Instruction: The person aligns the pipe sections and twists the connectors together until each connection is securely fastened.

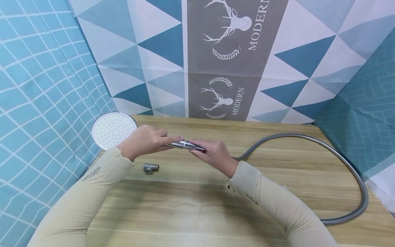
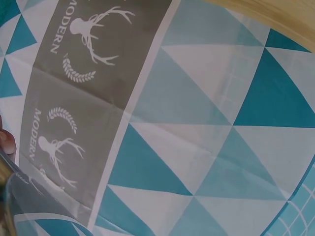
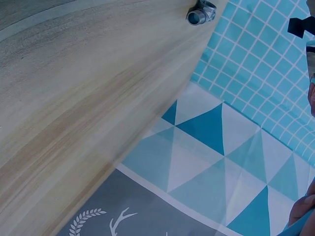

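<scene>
In the head view my left hand (image 1: 148, 139) grips the chrome handle of a round shower head (image 1: 112, 129), whose white nozzle face shows at the left. My right hand (image 1: 216, 154) pinches the metal end fitting (image 1: 197, 148) of a grey shower hose (image 1: 355, 171) at the handle's lower end. Handle and fitting lie in one line, meeting at a pale ring between the hands. A small chrome angle valve (image 1: 150, 168) lies on the wooden table (image 1: 185, 212) below the left hand; the right wrist view shows the valve (image 3: 201, 13) too.
The hose loops over the right side of the table and back under the right forearm. Blue tile-patterned sheeting (image 1: 40, 85) stands at the left, a triangle-and-deer patterned sheet (image 1: 160, 58) at the back, and teal sheeting (image 1: 367, 103) at the right.
</scene>
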A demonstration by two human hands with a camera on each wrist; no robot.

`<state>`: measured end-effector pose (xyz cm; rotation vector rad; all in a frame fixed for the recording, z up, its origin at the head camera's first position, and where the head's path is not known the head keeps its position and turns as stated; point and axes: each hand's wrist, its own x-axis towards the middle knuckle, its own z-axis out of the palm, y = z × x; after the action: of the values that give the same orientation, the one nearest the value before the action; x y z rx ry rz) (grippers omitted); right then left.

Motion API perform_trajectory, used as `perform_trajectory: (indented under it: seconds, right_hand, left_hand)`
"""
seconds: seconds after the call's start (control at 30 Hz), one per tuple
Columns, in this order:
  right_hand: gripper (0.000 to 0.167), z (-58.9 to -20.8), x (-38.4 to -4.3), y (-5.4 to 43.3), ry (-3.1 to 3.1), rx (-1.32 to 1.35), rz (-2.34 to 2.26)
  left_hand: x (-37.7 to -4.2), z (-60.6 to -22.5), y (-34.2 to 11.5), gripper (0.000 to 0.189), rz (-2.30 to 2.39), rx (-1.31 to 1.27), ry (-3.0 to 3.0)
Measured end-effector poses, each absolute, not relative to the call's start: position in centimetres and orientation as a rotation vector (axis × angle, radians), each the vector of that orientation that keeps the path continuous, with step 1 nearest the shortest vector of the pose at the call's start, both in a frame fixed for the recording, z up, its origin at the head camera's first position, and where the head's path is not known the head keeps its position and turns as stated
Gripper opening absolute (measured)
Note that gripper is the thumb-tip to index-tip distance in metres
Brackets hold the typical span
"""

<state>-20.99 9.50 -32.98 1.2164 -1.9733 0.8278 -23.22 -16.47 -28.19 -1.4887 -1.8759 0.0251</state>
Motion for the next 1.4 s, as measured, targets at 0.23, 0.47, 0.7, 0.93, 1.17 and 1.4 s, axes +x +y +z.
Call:
perform_trajectory:
  seconds: [0.23, 0.47, 0.7, 0.93, 1.17, 1.4]
  right_hand:
    - [0.034, -33.02, -20.73, 9.33, -2.036, 1.231, 0.901]
    - [0.030, -33.12, -20.58, 9.38, -2.071, 1.216, 0.888]
    - [0.022, -33.14, -20.44, 9.34, -2.163, 1.216, 0.859]
    - [0.034, -33.01, -20.32, 9.13, -2.225, 1.154, 0.832]
    - [0.031, -33.31, -20.40, 9.14, -2.111, 1.194, 0.848]
    - [0.030, -33.17, -20.31, 9.40, -2.105, 1.212, 0.858]
  left_hand:
    - [-23.15, -28.06, -16.63, 0.022, 0.048, -1.480, -1.885]
    - [-23.24, -28.04, -16.61, 0.051, 0.066, -1.489, -1.902]
    - [-23.22, -28.17, -16.74, 0.049, 0.054, -1.512, -1.906]
    - [-23.23, -28.11, -16.98, 0.050, 0.089, -1.494, -1.932]
    - [-23.17, -27.87, -17.00, 0.053, 0.069, -1.510, -1.920]
    - [-23.19, -27.93, -16.70, 0.047, 0.038, -1.521, -1.917]
